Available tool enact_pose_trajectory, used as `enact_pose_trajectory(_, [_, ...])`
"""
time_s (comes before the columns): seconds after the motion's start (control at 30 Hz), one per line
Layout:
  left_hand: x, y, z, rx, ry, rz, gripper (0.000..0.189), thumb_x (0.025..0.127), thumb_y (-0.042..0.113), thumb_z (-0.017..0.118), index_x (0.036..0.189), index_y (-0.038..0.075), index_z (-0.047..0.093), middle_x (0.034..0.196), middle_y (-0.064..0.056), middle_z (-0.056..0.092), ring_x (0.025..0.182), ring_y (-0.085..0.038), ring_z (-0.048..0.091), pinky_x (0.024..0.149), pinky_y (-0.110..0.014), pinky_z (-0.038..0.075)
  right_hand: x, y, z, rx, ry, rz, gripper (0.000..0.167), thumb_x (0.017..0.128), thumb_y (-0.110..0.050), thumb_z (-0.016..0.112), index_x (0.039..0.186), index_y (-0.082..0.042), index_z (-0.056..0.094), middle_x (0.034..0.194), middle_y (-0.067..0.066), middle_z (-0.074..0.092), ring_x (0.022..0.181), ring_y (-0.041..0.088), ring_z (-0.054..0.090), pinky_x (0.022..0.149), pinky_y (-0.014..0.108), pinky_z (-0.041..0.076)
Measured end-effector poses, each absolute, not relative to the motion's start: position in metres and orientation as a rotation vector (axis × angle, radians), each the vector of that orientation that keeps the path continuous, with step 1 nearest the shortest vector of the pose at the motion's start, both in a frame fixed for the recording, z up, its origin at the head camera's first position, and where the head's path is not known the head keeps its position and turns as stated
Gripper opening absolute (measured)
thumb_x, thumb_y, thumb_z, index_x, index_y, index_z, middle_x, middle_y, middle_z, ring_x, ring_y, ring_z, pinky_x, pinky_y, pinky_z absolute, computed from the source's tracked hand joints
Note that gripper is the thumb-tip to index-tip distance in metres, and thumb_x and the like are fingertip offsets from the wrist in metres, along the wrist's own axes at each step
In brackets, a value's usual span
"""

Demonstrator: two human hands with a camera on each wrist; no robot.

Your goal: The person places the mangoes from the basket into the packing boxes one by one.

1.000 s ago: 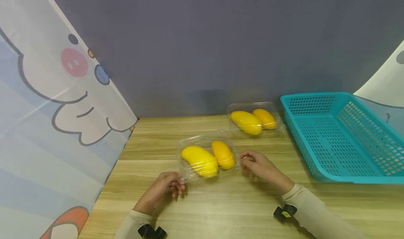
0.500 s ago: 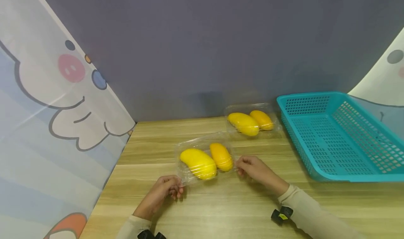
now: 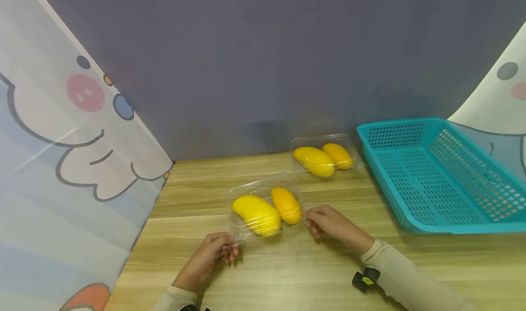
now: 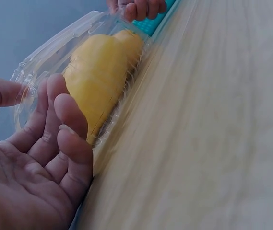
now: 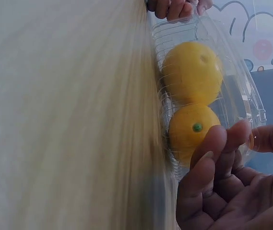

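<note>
A clear plastic clamshell box [image 3: 246,187] lies on the table before me, holding a large yellow mango [image 3: 256,214] and a smaller orange-yellow mango [image 3: 286,206]. My left hand [image 3: 208,255] pinches the box's near left corner; in the left wrist view its thumb [image 4: 4,93] and forefinger meet at the rim, the other fingers loosely bent. At the right end, my right hand [image 3: 333,225] pinches the rim between thumb and forefinger. In the right wrist view a green spot shows on the end of the smaller mango [image 5: 186,127].
Farther back, against the grey wall [image 3: 246,64], stands a second clear box [image 3: 320,139] with two mangoes. A teal plastic basket [image 3: 411,224] with perforated sides stands on the right of the wooden table [image 3: 267,274]. A cartoon-printed cloth [image 3: 82,165] hangs at left.
My right hand has come in from just beside the box and now pinches its right rim. The left hand keeps its corner. The head view has shifted slightly.
</note>
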State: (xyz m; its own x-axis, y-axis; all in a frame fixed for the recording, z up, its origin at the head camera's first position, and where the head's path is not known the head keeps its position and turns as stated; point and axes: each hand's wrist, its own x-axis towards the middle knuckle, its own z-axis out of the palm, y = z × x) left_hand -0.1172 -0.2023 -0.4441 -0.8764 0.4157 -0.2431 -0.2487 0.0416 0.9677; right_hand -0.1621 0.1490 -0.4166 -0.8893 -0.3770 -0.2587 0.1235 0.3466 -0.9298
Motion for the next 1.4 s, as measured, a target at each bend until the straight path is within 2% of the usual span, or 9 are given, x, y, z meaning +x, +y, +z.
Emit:
enact_pose_trajectory(0.17, [-0.1160,-0.2026,-0.4446,0.156,1.870,1.874,0.025,0.103,0.024,0.047,0.088,0.013,0.064,0.078,0.008,0.068,0.066,-0.006,0.060,0.063,-0.020,0.049,-0.1609,0.1487,-0.4159,-0.226,2.190,-1.548,0.035,0.102,-0.024,0.047,0.084,0.002,0.061,0.063,-0.003,0.052,0.059,0.009,0.046,0.053,0.020,0.039])
enact_pose_trajectory(0.47, [-0.1175,-0.2017,-0.4438,0.082,1.849,1.878,0.018,0.101,0.023,0.050,0.091,0.013,0.060,0.077,0.008,0.065,0.067,-0.004,0.058,0.063,-0.019,0.049,-0.1615,0.1490,-0.4182,-0.243,2.177,-1.551,0.033,0.101,-0.022,0.047,0.085,0.005,0.059,0.064,-0.002,0.051,0.060,0.011,0.047,0.053,0.021,0.039])
enact_pose_trajectory(0.87, [-0.1158,-0.2036,-0.4455,0.107,1.861,1.870,0.027,0.102,0.027,0.049,0.088,0.011,0.065,0.076,0.008,0.068,0.066,-0.005,0.059,0.063,-0.020,0.048,-0.1595,0.1464,-0.4196,-0.254,2.122,-1.595,0.030,0.100,-0.020,0.046,0.087,0.004,0.058,0.065,-0.001,0.051,0.061,0.012,0.050,0.056,0.024,0.042])
enact_pose_trajectory(1.1, [-0.1128,-0.2079,-0.4476,0.111,1.865,1.844,0.027,0.103,0.028,0.047,0.092,0.008,0.062,0.077,0.008,0.066,0.067,-0.005,0.059,0.064,-0.020,0.048,-0.1580,0.1423,-0.4214,-0.298,2.105,-1.596,0.030,0.100,-0.019,0.046,0.087,0.005,0.058,0.065,-0.001,0.051,0.060,0.012,0.049,0.056,0.024,0.041])
enact_pose_trajectory(1.4, [-0.1173,-0.2050,-0.4480,0.101,1.862,1.842,0.025,0.103,0.031,0.048,0.091,0.013,0.061,0.079,0.008,0.064,0.069,-0.005,0.059,0.066,-0.020,0.049,-0.1592,0.1453,-0.4226,-0.317,2.147,-1.551,0.030,0.103,-0.020,0.042,0.083,-0.001,0.053,0.062,-0.002,0.049,0.059,0.013,0.052,0.055,0.023,0.040])
